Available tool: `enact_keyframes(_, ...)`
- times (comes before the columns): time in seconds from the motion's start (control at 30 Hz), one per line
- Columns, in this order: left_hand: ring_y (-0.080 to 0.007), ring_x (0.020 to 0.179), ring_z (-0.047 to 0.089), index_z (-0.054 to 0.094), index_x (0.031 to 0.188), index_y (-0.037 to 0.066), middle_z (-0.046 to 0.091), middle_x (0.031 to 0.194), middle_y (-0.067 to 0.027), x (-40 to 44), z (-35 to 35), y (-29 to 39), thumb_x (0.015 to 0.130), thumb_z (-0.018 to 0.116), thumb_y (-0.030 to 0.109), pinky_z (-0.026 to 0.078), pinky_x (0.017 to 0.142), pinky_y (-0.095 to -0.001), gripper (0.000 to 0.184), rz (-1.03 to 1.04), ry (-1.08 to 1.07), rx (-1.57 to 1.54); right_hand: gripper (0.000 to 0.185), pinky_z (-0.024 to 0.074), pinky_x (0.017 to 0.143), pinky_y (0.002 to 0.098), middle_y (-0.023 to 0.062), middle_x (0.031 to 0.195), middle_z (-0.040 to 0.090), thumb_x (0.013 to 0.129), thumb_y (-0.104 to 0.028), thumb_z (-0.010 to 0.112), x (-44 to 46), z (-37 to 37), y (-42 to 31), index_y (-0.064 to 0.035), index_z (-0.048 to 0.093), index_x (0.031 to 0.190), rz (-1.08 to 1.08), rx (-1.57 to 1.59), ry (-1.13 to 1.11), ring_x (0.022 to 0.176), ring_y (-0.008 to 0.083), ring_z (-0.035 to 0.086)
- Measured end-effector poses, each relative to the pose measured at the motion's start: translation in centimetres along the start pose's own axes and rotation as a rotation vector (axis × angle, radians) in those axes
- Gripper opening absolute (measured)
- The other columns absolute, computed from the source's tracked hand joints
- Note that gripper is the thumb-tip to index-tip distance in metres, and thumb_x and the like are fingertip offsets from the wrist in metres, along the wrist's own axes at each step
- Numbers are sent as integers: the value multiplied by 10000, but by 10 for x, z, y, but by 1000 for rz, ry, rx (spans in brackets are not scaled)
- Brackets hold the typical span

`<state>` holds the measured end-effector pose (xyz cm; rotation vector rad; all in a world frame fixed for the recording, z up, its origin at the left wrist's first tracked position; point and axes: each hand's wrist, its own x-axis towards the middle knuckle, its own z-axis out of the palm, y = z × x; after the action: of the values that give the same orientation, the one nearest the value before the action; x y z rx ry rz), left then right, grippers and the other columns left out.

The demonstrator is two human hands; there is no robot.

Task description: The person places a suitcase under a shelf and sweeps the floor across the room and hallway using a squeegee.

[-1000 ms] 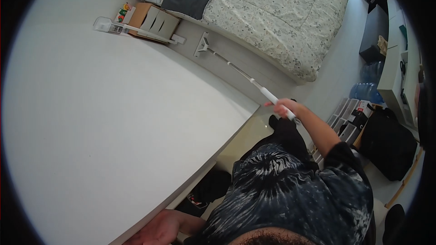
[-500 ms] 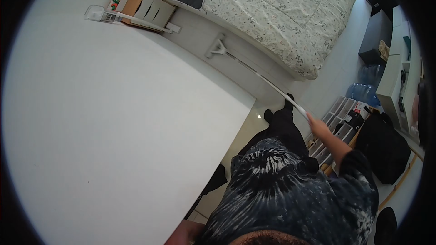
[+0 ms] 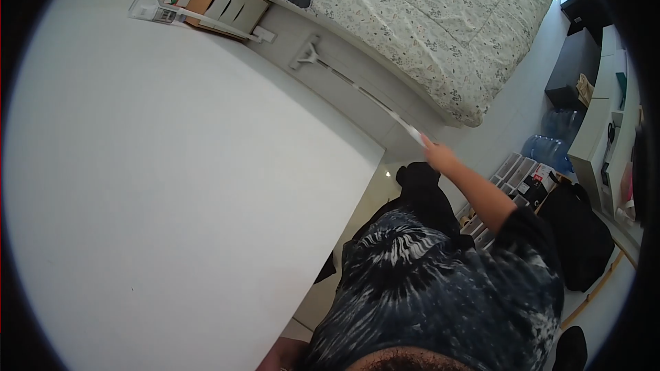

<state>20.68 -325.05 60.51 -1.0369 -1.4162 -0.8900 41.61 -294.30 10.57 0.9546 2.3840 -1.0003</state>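
Note:
A long white-and-grey pole runs from my right hand [image 3: 440, 156] to the flat head of a mop [image 3: 305, 53] on the floor. My right hand is closed around the upper end of this handle, with the arm stretched forward. The mop head lies in the strip of floor between the bed and the white surface. Of my left side only a bit of bare arm shows at the bottom edge, beside the white surface; the hand itself is out of sight.
A large white surface [image 3: 185, 185] fills the left. A bed [image 3: 412, 34] with a floral cover stands ahead, beside a drawer cabinet [image 3: 223, 5] and a stick vacuum [image 3: 206, 19]. On the right are water bottles [image 3: 546, 151], stacked clear boxes [image 3: 509, 178] and a black bag [image 3: 576, 237].
My right hand has moved forward and left, pushing the mop head farther along the floor toward the drawer cabinet. The view has shifted slightly.

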Motion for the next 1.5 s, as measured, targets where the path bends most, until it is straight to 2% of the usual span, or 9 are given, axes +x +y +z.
enact_keyframes(0.2,-313,1231,481,414,1326,-54,463,1357,-240,3,15,10,988,456,368,397,1019,-434,542,27,-46,-89,467,511,775,485,230,1043,622,950,-191,395,156,-72,-153,-166,352,1415,7,84,3,952,389,623)
enact_keyframes(0.3,-312,1232,479,415,1325,-54,464,1355,-239,-3,20,9,989,457,365,394,1021,-433,539,-1,-37,-123,482,509,766,489,222,1021,631,958,-214,397,133,-50,-102,-208,328,1435,-8,34,47,918,387,632)
enact_keyframes(0.43,-312,1232,477,415,1323,-54,466,1352,-237,-21,20,4,989,458,360,390,1023,-432,534,-57,-4,-126,523,481,830,492,218,1073,612,968,-277,425,-37,-9,28,-341,267,1462,227,49,-72,981,381,611)
enact_keyframes(0.53,-311,1233,476,415,1322,-55,468,1350,-236,-26,13,0,990,458,357,387,1025,-430,531,-67,1,-109,567,484,711,498,238,838,627,959,-258,454,-241,30,120,-310,236,1480,289,68,-94,772,414,627)
enact_keyframes(0.7,-311,1233,473,416,1320,-55,470,1347,-234,-23,15,0,991,460,352,382,1029,-428,525,-66,27,-165,726,483,714,521,239,809,625,899,-171,554,-493,13,121,-282,174,1508,468,-47,-244,742,425,622)
enact_keyframes(1.0,-299,1232,448,426,1295,-51,488,1315,-211,-1,1,13,992,472,337,338,1051,-404,495,-36,53,-338,609,476,739,483,263,880,615,958,-288,479,-275,59,96,-310,188,1492,326,89,-155,801,406,623)
enact_keyframes(1.2,-322,1250,416,433,1236,-40,439,1322,-210,-13,14,24,914,535,270,318,1040,-462,458,-60,204,-160,530,512,716,481,157,901,661,929,-247,495,-119,24,-7,-272,330,1432,246,71,88,837,351,649)
enact_keyframes(1.27,-303,1174,502,481,1165,-54,526,1218,-186,-23,13,20,852,589,209,399,990,-413,423,-74,320,-243,518,509,714,487,168,910,655,938,-277,494,-136,41,4,-282,332,1430,264,79,130,837,362,643)
enact_keyframes(1.5,-345,1388,205,390,1205,-48,385,1321,-246,-45,5,23,863,512,143,176,1116,-490,410,19,241,-198,506,509,720,479,177,923,660,936,-296,512,-332,176,42,-311,344,1413,519,194,83,854,364,646)
